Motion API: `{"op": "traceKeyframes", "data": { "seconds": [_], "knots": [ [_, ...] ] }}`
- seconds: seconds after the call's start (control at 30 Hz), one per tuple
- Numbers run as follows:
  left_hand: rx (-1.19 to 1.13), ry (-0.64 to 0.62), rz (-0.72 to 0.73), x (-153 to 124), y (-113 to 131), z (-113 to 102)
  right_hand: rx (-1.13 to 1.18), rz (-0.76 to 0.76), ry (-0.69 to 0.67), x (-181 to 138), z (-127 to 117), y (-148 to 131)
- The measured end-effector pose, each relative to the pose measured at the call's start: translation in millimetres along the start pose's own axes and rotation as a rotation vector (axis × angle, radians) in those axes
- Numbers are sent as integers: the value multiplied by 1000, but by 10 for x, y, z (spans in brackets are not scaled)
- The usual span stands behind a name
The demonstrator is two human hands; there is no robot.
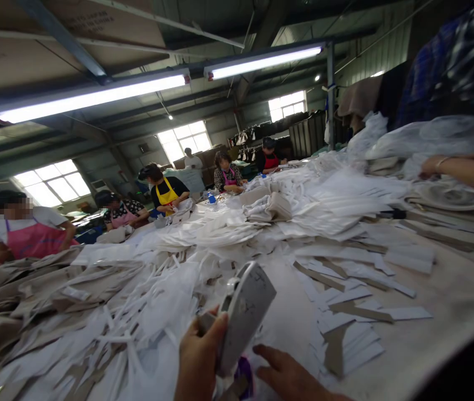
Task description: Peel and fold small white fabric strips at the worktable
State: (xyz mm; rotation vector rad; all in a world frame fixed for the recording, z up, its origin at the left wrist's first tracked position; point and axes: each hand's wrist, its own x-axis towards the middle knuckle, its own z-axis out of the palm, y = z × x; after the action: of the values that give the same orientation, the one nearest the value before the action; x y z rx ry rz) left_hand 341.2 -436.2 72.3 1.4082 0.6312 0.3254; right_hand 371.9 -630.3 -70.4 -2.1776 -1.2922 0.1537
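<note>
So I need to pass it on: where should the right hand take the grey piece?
Take the grey piece by its free rounded top, from the right. It leans up and right, and the left hand grips its lower left edge. The right hand lies open on that bare side; a pinch across the flat faces likely suits.

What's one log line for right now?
left hand: holds grey piece | right hand: open, beside it | table: white strips

Single head-worn view, tilted, facing forward along a long table (449,312), left hand (197,356) and right hand (291,379) close at bottom edge.
</note>
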Motion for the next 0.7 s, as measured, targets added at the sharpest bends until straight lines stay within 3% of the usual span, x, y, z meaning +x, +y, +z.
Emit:
{"op": "traceKeyframes", "data": {
  "seconds": [0.17, 0.37, 0.53, 0.63, 0.7],
  "knots": [
    [306, 29, 127, 80, -419, 523, -9, 53, 298, -538, -246, 171],
    [386, 2, 171, -262, -871, 836, 51, 251, 577, -486, -239, 366],
    [410, -284, 242, -473, -1261, 778, 90, 327, 575, -556, -29, 562],
    [314, -456, 128, -413, -1330, 606, 66, 311, 513, -713, 114, 567],
    [266, -486, 54, -379, -1340, 524, 25, 271, 516, -799, 178, 507]
  ]
}}
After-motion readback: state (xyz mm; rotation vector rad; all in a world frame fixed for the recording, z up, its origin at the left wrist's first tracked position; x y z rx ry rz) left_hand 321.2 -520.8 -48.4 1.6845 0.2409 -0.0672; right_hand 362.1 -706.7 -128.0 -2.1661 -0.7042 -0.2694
